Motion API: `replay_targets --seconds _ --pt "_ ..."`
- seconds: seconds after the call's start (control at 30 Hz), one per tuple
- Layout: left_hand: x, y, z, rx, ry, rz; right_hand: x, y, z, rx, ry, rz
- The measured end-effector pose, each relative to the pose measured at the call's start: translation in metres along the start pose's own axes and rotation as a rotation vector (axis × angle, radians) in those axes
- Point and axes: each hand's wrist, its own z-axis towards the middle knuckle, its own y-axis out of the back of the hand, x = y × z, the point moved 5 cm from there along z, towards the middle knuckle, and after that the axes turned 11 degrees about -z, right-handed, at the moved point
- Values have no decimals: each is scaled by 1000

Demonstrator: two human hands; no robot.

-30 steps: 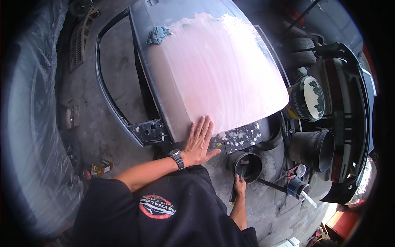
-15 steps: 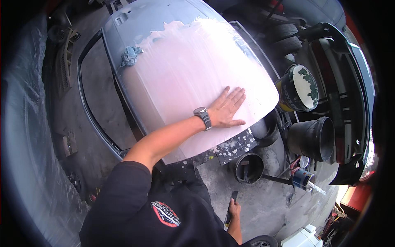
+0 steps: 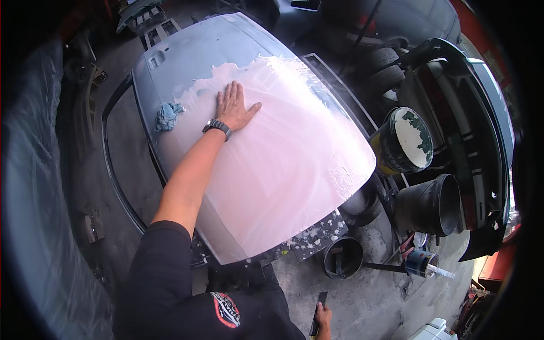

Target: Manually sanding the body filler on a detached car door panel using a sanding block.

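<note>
A car door [image 3: 198,45] lies flat, grey at its far end, with a wide coat of pale pink filler [image 3: 283,164] over the nearer part. My left hand [image 3: 233,107] rests palm down on the filler near its ragged far edge, fingers stretched out, a dark watch [image 3: 218,128] on the wrist. Left of that hand, a crumpled blue cloth [image 3: 168,116] lies on the door. Low at the right, beside my body, my right hand [image 3: 323,316] is closed around a long, flat dark tool [image 3: 322,297]; its exact kind is unclear.
Right of the door stand a paint-stained bucket [image 3: 413,139], a black bucket [image 3: 425,204] and a blue can [image 3: 418,263] with a white stick. Another dark bucket [image 3: 343,258] sits below the door's near edge. Plastic sheeting [image 3: 34,198] hangs at the left; a dark bumper [image 3: 504,153] stands at the right.
My left hand has moved across the filler, from near the close right corner to the far left area, staying flat. My right hand still grips the dark tool. The view has shifted slightly.
</note>
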Motion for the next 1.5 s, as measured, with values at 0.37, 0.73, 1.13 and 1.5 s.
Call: replay_targets --seconds 0.37,0.73,1.13,1.5 --pt "4 7 67 -129 274 40 6 -9 -1 137 103 -70" --pt "-116 -40 -82 31 -75 -49 45 -23 16 321 54 -101" --pt "-107 -31 -130 82 -151 -71 44 -35 20 116 159 58" --pt "85 32 -4 -228 435 24 -54 -60 4 300 18 79"
